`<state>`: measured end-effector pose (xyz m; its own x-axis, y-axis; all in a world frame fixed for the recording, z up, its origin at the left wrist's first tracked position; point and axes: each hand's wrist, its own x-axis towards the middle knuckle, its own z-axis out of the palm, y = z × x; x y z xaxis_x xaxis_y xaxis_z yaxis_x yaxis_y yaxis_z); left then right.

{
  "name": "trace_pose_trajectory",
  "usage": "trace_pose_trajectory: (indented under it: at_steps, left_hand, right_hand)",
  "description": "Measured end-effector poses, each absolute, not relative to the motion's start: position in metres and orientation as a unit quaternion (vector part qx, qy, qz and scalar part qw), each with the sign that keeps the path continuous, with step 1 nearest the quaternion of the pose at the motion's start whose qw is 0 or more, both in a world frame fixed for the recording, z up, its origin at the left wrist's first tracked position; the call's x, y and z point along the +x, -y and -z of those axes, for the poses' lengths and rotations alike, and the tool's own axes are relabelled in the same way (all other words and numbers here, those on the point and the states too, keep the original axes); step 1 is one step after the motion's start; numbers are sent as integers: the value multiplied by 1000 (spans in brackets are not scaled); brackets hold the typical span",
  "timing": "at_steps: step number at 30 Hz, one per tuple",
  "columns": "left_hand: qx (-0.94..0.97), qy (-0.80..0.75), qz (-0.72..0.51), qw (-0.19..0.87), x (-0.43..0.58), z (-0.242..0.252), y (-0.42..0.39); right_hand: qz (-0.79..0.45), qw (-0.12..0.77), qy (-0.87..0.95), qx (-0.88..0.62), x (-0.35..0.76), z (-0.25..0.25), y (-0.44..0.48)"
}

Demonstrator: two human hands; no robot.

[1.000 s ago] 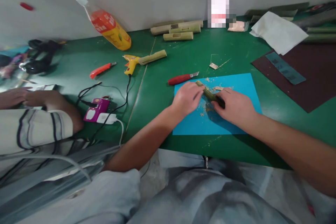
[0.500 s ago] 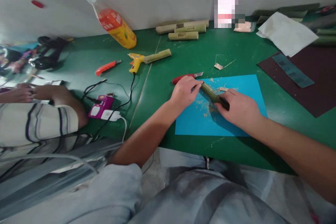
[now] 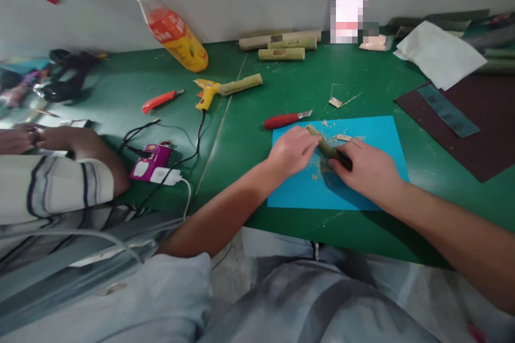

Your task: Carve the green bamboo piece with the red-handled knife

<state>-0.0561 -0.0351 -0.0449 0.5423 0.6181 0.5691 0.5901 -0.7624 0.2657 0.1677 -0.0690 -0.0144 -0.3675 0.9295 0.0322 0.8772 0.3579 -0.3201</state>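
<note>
A green bamboo piece (image 3: 329,148) lies slanted over a blue sheet (image 3: 298,193), its near end dark. My right hand (image 3: 368,165) is closed round that near end, thumb below and fingers above. My left hand (image 3: 293,151) is closed, its fingertips against the middle of the bamboo; whatever they pinch is hidden. Beyond the left hand the bamboo's far end sticks out. Pale shavings (image 3: 314,177) and a bamboo chip (image 3: 343,138) are on the sheet. Just past the sheet rests a red-handled knife (image 3: 286,119).
A yellow glue gun (image 3: 207,94) touches a bamboo strip (image 3: 241,84). Left are an orange cutter (image 3: 161,101), a purple power adapter (image 3: 155,162) with cables and a drink bottle (image 3: 177,37). Cut bamboo tubes (image 3: 281,54) line the wall. Another person's arm (image 3: 80,144) is at far left.
My left hand has slid along the bamboo toward my right hand, uncovering the knife handle and the bamboo's far end. A dark bit between its fingers no longer shows. My right hand stays put.
</note>
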Motion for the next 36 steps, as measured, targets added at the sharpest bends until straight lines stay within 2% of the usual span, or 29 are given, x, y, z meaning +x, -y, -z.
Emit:
trace_pose_trajectory:
  at_steps: [11,14,19,23,27,31,36]
  left_hand:
    - [871,-353,-341,-31,-61,45,34]
    - [895,-330,-299,-3,-61,45,35]
    - [869,-368,-329,-28,-56,45,37]
    - [891,-319,-322,18,-55,43,42]
    - [861,-374,-346,0,-59,42,40]
    - [887,-334,-317,27,-58,42,41]
    - [866,-354,-354,10,-59,41,38]
  right_hand:
    - [-100,102,824,-549,169,18,71]
    - [-96,98,827,-546,168,18,71]
    - [-97,93,826,-548,168,16,71]
    - [-92,91,831,-541,168,17,72]
    - [-89,92,832,-540,167,17,72]
    - [-89,91,833,-538,167,17,72]
    - [-90,80,835,-536,166,15,72]
